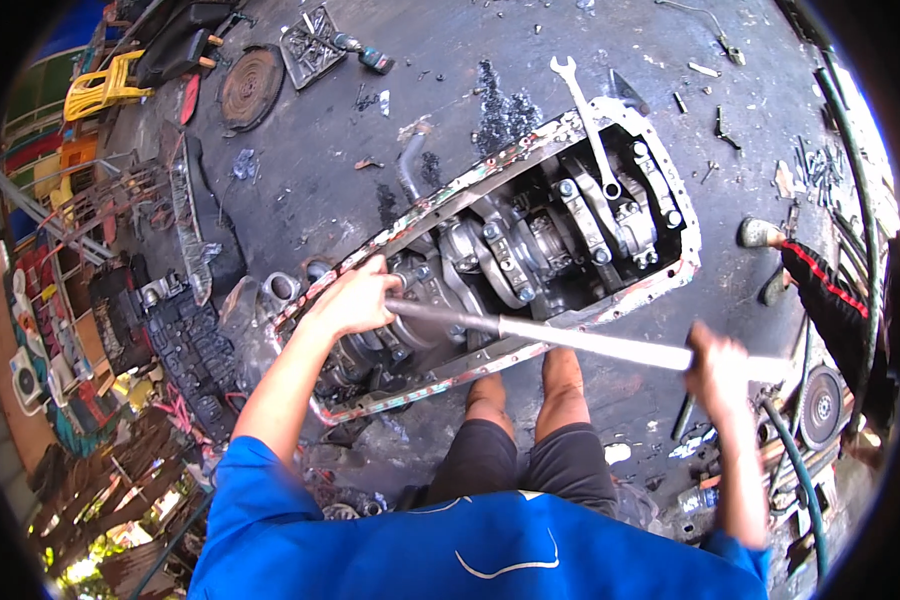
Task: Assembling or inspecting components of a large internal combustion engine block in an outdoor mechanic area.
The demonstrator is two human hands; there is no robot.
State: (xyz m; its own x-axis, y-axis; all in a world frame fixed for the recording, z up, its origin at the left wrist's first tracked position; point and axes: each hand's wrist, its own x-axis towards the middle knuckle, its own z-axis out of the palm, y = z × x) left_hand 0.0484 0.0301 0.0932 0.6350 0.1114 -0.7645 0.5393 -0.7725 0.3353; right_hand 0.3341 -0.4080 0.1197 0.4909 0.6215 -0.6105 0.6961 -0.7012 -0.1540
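Note:
An open engine block [660,275] lies in front of me, its crankshaft [545,240] and bearing caps [590,222] exposed. Across it runs a long bar [445,315], dark at its left end, with a pale metal pipe [600,343] over its right part. My left hand [355,300] is closed around the bar's left end, over the block's left half; the bar's head is hidden beneath it. Slightly blurred, my right hand [718,368] grips the pipe near its right end, beyond the block's near edge. A combination wrench [587,120] leans across the block's far right corner.
On the dark, oily floor are a round disc [250,88], a tray of small parts [312,48] and a cordless drill [365,52]. Another engine part [185,345] sits left. At right stand another person's leg [825,275] and loose bolts [820,175]. A hose [800,470] runs lower right.

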